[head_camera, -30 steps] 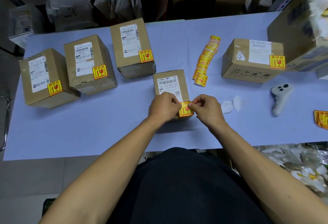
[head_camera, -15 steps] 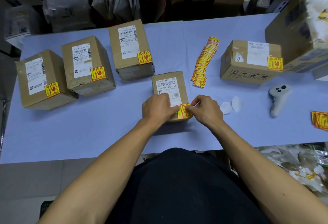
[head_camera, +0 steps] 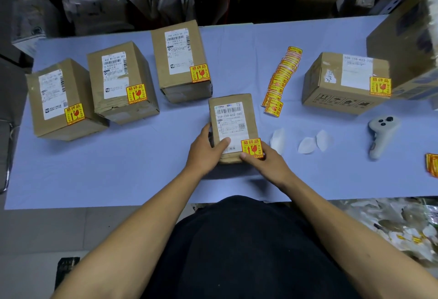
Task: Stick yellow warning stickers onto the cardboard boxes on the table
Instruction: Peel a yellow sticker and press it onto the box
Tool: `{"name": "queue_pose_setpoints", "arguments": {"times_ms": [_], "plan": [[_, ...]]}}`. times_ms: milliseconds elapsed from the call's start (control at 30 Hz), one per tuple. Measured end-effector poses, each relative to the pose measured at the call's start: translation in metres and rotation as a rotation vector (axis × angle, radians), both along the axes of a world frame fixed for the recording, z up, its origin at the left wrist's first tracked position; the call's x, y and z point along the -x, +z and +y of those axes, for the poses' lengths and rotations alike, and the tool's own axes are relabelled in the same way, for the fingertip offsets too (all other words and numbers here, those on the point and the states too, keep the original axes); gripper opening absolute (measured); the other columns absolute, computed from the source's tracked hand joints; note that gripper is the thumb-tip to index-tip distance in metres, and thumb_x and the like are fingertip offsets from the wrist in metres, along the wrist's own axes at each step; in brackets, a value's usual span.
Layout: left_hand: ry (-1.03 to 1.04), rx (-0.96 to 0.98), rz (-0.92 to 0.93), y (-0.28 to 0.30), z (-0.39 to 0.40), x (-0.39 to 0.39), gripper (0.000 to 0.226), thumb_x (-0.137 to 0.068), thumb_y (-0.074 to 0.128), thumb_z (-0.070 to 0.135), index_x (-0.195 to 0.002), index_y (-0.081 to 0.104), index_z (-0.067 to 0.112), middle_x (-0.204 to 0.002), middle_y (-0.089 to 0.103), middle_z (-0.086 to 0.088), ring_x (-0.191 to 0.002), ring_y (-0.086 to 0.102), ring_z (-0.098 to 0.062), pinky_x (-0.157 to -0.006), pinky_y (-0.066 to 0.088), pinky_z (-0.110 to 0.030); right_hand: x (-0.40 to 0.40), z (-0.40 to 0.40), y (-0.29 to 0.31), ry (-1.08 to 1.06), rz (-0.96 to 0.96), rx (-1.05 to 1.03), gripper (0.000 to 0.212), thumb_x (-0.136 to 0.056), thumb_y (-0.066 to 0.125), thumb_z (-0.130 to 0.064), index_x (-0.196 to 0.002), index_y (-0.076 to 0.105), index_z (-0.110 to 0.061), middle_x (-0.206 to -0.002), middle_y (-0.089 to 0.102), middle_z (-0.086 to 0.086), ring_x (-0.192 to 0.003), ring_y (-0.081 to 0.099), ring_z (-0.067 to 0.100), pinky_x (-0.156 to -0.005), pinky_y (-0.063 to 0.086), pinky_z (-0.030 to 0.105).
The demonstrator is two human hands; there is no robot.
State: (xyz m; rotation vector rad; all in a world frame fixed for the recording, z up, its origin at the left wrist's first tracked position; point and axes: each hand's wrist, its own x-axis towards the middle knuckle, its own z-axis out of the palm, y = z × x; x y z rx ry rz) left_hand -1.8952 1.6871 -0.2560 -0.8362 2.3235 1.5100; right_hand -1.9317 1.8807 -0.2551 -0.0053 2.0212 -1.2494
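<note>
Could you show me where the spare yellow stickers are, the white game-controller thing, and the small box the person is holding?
strip of spare stickers (head_camera: 282, 80), head view, middle of the strip.
white controller (head_camera: 381, 130), head view, on its handle.
small box (head_camera: 233, 118), head view, on its white shipping label.

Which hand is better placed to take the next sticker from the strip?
The right hand, probably. The sticker strip lies to the right of the small box, on that hand's side. The left hand grips the box's left side and would have to cross over.

sticker stack (head_camera: 432, 165) cut off, big box (head_camera: 412, 45) blurred
</note>
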Motion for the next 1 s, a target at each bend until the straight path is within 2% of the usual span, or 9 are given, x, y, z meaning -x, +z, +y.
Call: {"name": "queue_pose_setpoints", "arguments": {"times_ms": [100,167,233,300,467,600,667,867,1000], "plan": [[0.038,-0.079,-0.018,-0.005,0.001,-0.004,0.062,-0.092,0.063,0.044,-0.146,0.035,0.036,-0.132,0.058,0.011,-0.108,0.058,-0.008,-0.079,0.044,-0.015,0.002,0.009,-0.003,0.039,-0.049,0.015,0.039,-0.084,0.071,-0.053,-0.120,0.058,-0.048,-0.106,0.067,-0.034,-0.098,0.061,-0.013,-0.080,0.043,0.010],[0.073,-0.110,-0.023,-0.006,0.003,0.000,0.058,-0.092,0.061,0.046,-0.144,0.038,0.037,-0.124,0.056,0.017,-0.097,0.057,0.002,-0.073,0.044,-0.012,0.008,0.006,-0.005,0.014,-0.039,0.031,0.049,-0.086,0.065,-0.057,-0.132,0.052,-0.047,-0.120,0.065,-0.028,-0.108,0.060,-0.006,-0.090,0.046,0.019],[0.135,-0.167,-0.018,-0.007,0.006,0.007,0.050,-0.092,0.059,0.048,-0.138,0.043,0.038,-0.122,0.059,0.017,-0.094,0.058,0.005,-0.077,0.050,-0.018,0.019,-0.004,-0.006,-0.106,-0.053,0.027,0.067,-0.091,0.057,-0.059,-0.150,0.037,-0.034,-0.142,0.053,-0.010,-0.124,0.054,0.008,-0.099,0.045,0.027],[0.226,-0.263,-0.006,-0.006,0.012,0.015,0.045,-0.089,0.059,0.050,-0.132,0.050,0.038,-0.124,0.065,0.014,-0.096,0.064,0.001,-0.081,0.054,-0.024,0.030,-0.017,-0.004,-0.161,-0.056,0.007,0.073,-0.092,0.050,-0.062,-0.154,0.029,-0.029,-0.150,0.045,-0.004,-0.128,0.052,0.014,-0.101,0.043,0.029],[0.355,-0.328,0.040,-0.010,0.025,0.023,0.041,-0.089,0.062,0.042,-0.128,0.052,0.037,-0.116,0.068,0.015,-0.100,0.069,-0.007,-0.089,0.056,-0.034,0.038,-0.040,-0.008,-0.103,0.021,0.007,0.046,-0.095,0.043,-0.060,-0.135,0.051,-0.039,-0.124,0.066,-0.013,-0.108,0.066,0.009,-0.100,0.052,0.041],[0.364,-0.335,0.069,-0.013,0.026,0.023,0.042,-0.094,0.060,0.035,-0.136,0.050,0.032,-0.119,0.068,0.012,-0.092,0.070,0.000,-0.078,0.057,-0.022,0.036,-0.041,-0.011,-0.095,0.072,-0.021,0.047,-0.097,0.039,-0.058,-0.137,0.051,-0.037,-0.127,0.066,-0.009,-0.109,0.066,0.014,-0.099,0.051,0.042],[0.380,-0.354,0.072,-0.012,0.027,0.024,0.042,-0.095,0.059,0.033,-0.136,0.051,0.032,-0.120,0.069,0.011,-0.093,0.070,-0.001,-0.077,0.057,-0.021,0.037,-0.041,-0.010,-0.089,0.080,-0.039,0.046,-0.098,0.038,-0.057,-0.137,0.051,-0.035,-0.127,0.067,-0.006,-0.109,0.066,0.016,-0.099,0.051,0.043],[0.341,-0.394,0.119,-0.001,0.027,0.048,0.040,-0.095,0.059,0.032,-0.135,0.052,0.032,-0.123,0.068,0.011,-0.099,0.070,-0.004,-0.081,0.057,-0.023,0.056,-0.038,0.003,-0.138,0.134,-0.041,0.045,-0.100,0.038,-0.054,-0.136,0.054,-0.032,-0.121,0.068,-0.009,-0.103,0.067,0.011,-0.091,0.053,0.031],[0.303,-0.403,0.145,0.016,0.017,0.104,0.030,-0.096,0.060,0.025,-0.126,0.056,0.027,-0.119,0.069,0.007,-0.105,0.068,-0.010,-0.091,0.055,-0.033,0.105,-0.045,0.017,-0.189,0.186,-0.033,0.035,-0.098,0.040,-0.054,-0.122,0.060,-0.037,-0.100,0.066,-0.024,-0.094,0.064,0.000,-0.083,0.049,0.024]]}}
